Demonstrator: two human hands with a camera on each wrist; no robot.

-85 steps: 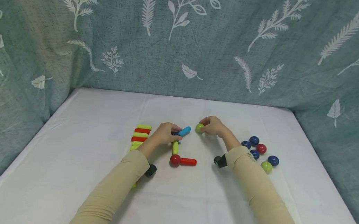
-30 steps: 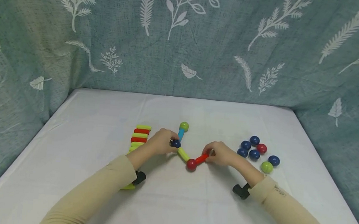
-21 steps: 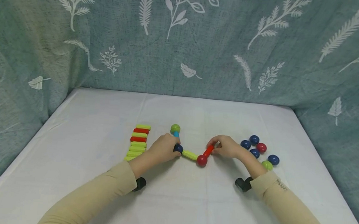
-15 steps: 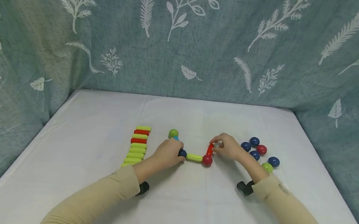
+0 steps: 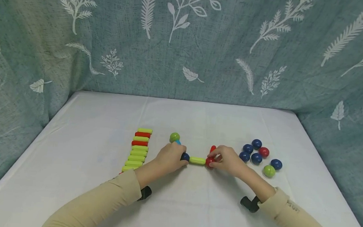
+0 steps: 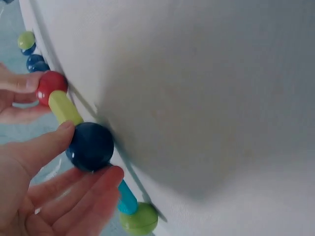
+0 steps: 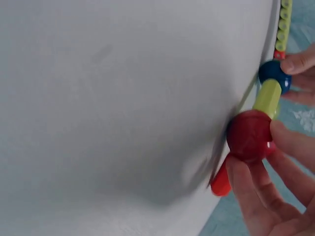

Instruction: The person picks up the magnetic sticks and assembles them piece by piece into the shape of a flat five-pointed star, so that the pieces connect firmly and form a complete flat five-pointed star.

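My left hand (image 5: 170, 157) pinches a dark blue ball (image 6: 90, 146) between thumb and fingers. My right hand (image 5: 228, 161) holds a red ball (image 7: 250, 136) the same way. A yellow-green rod (image 5: 197, 160) joins the two balls. From the blue ball a light blue rod (image 6: 127, 198) leads to a lime green ball (image 5: 175, 137). A red rod (image 7: 221, 180) sticks out from the red ball, pointing away from me. In the head view my left fingers partly cover the light blue rod. The joined pieces lie on or just above the white table; I cannot tell which.
Left of the chain runs a column of loose yellow-green and red rods (image 5: 139, 148), partly behind my left forearm. On the right is a group of loose balls: several blue (image 5: 256, 158), one red (image 5: 263, 152), one lime green (image 5: 269, 171). A patterned curtain (image 5: 186, 43) hangs behind the table.
The lime green ball went onto the light blue rod's end. Both hands turned the chain so its yellow-green rod lies crosswise. My right hand shifted from the red rod to the red ball.
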